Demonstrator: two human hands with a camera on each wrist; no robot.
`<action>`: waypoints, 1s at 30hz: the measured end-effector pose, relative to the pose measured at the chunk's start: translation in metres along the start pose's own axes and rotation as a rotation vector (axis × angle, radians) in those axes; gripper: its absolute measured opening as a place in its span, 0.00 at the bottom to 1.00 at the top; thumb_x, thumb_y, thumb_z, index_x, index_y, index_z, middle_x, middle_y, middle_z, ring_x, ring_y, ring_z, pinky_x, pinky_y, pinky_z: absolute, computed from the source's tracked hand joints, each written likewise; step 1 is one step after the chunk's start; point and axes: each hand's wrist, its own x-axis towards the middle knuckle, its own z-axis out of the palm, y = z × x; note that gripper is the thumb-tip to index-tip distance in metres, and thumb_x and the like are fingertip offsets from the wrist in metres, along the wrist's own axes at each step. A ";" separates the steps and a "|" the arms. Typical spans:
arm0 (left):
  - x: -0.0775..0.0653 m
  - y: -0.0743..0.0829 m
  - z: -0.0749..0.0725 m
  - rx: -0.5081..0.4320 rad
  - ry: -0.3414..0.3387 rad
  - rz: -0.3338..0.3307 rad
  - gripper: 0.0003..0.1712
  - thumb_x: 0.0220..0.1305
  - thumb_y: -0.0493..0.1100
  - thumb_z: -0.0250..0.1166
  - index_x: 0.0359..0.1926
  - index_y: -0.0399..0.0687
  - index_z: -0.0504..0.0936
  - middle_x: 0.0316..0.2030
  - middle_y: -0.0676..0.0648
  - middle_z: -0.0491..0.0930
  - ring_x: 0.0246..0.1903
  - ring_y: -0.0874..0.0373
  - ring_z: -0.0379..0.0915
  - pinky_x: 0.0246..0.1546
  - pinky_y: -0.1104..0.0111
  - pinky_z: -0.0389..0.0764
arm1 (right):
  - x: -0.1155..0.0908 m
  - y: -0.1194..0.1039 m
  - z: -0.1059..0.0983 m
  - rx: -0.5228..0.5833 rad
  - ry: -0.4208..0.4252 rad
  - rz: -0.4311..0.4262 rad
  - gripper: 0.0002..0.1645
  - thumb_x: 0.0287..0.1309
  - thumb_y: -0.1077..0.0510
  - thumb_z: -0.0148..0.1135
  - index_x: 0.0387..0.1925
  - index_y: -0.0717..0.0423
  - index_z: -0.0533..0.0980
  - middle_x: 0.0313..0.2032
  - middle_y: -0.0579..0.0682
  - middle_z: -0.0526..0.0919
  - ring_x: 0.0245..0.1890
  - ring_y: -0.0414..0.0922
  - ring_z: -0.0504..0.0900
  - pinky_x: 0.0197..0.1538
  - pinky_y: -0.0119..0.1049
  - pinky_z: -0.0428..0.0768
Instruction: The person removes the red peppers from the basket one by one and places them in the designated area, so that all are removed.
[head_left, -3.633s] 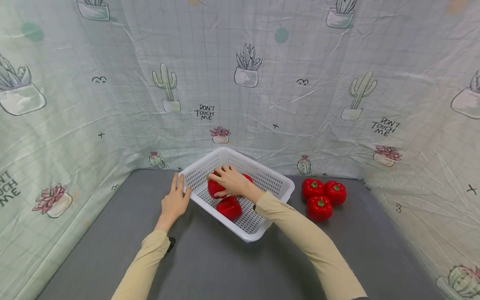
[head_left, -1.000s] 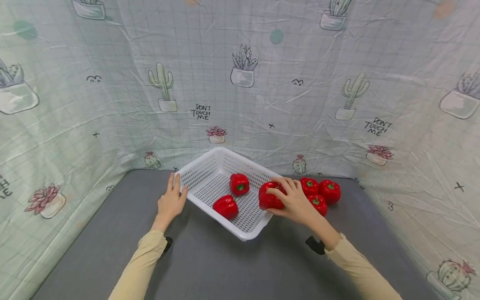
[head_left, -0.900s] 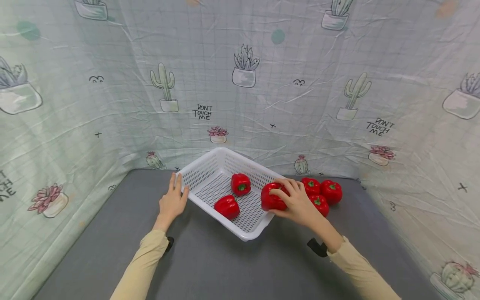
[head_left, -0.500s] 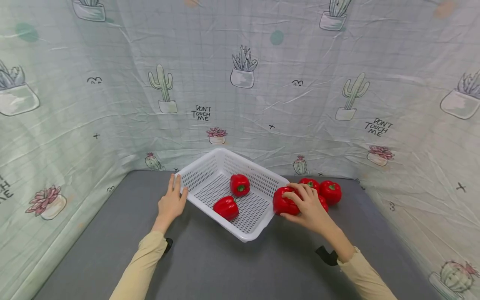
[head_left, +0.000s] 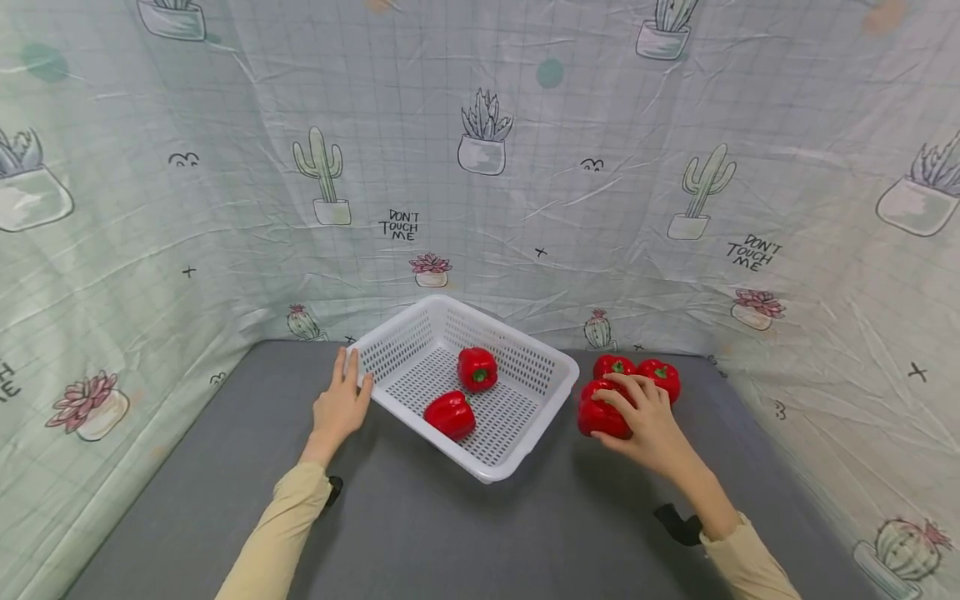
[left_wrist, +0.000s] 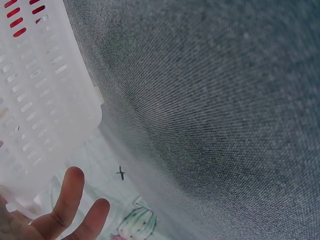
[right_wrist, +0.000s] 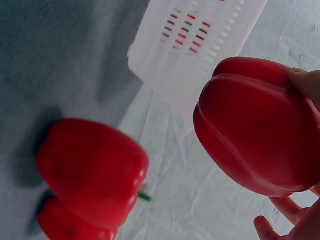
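My right hand (head_left: 651,429) grips a red bell pepper (head_left: 602,410) to the right of the white perforated basket (head_left: 536,433). In the right wrist view that held pepper (right_wrist: 255,130) hangs above the table, thumb on one side and fingers on the other. My left hand (head_left: 341,408) touches the basket's left rim with its fingers extended; in the left wrist view its fingers (left_wrist: 67,200) spread beside the basket wall (left_wrist: 55,95). Inside the basket lie two red bell peppers, one at the back (head_left: 477,369) and one nearer (head_left: 450,415).
More red bell peppers stand at the table's back right, one (head_left: 613,367) behind the held pepper and another (head_left: 660,379) farther right; my right hand covers part of the group. The grey table (head_left: 480,542) meets a cactus-print curtain (head_left: 540,208) behind the basket.
My right hand lifted a bell pepper out of the basket and carried it right, past the rim toward the group on the table. My left hand stayed at the basket's left rim.
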 end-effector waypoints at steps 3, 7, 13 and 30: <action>0.000 0.000 0.000 0.001 0.003 -0.003 0.35 0.67 0.56 0.37 0.69 0.45 0.43 0.69 0.39 0.39 0.13 0.51 0.65 0.13 0.62 0.63 | -0.005 0.005 -0.003 -0.018 0.002 0.008 0.40 0.21 0.53 0.78 0.45 0.47 0.71 0.52 0.55 0.69 0.51 0.55 0.63 0.45 0.57 0.64; 0.000 -0.001 0.001 -0.002 0.016 -0.004 0.35 0.67 0.56 0.38 0.69 0.45 0.44 0.69 0.39 0.40 0.14 0.51 0.65 0.13 0.62 0.63 | -0.012 0.012 -0.006 -0.034 -0.002 0.035 0.38 0.22 0.54 0.77 0.44 0.46 0.71 0.51 0.55 0.69 0.51 0.56 0.62 0.43 0.56 0.63; 0.001 -0.001 0.001 -0.006 0.003 -0.001 0.35 0.67 0.56 0.37 0.69 0.45 0.43 0.69 0.39 0.39 0.13 0.52 0.64 0.12 0.63 0.61 | -0.023 0.023 -0.011 -0.059 -0.003 0.087 0.37 0.22 0.55 0.76 0.43 0.46 0.72 0.51 0.56 0.69 0.50 0.58 0.61 0.40 0.55 0.61; 0.001 -0.001 0.002 -0.006 0.000 0.009 0.35 0.68 0.56 0.37 0.69 0.44 0.42 0.69 0.38 0.40 0.13 0.52 0.63 0.13 0.63 0.61 | -0.053 0.059 -0.030 -0.031 -0.001 0.242 0.34 0.25 0.60 0.75 0.42 0.49 0.71 0.51 0.58 0.66 0.48 0.64 0.59 0.38 0.57 0.56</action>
